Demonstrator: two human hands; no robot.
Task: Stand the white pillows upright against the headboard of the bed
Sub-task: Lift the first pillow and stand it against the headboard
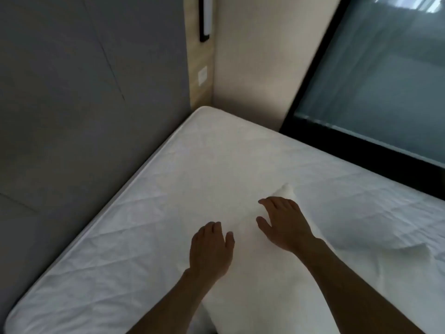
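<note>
Two bare hands are seen low in the frame, laid palm-down on a white pillow [252, 273] at lower centre; the left hand [210, 249] is spread flat, fingers loose, gripping nothing; the right hand [284, 225] is likewise splayed wide near the pillow's far corner; the pillow is lying flat on the quilted mattress [120, 237], apart from the grey headboard [72, 104] at upper left.
</note>
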